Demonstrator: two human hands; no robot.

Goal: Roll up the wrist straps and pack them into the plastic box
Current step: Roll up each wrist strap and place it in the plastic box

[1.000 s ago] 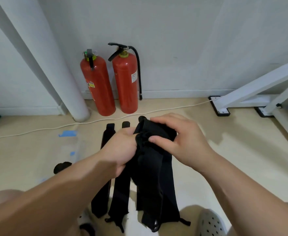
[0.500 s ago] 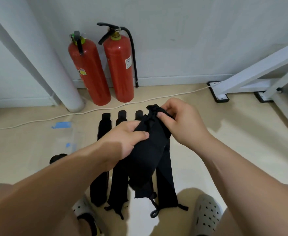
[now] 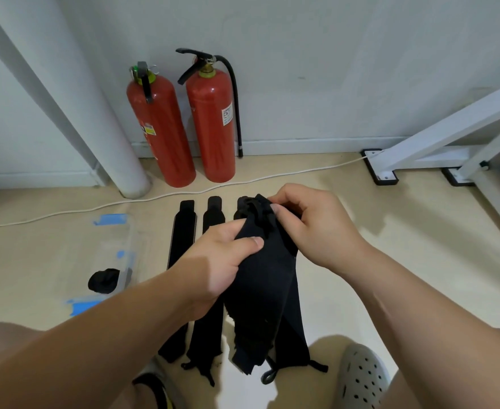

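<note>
OK, the clear plastic box (image 3: 126, 261) sits on the floor (image 3: 420, 219) at our left, close by for drop-offs. Flat wrist straps (image 3: 182, 246) lie in a row ahead, queued. We hold one strap (image 3: 260, 290) up. Our left hand (image 3: 213, 267) clamps its middle to steady it, and our right hand (image 3: 316, 228) pinches the top end, likely to start the roll. One rolled strap (image 3: 104, 280) looks already boxed.

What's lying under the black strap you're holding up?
More black straps lie flat on the floor. The held strap, left hand and right hand hide parts, so their count is unclear.
</note>
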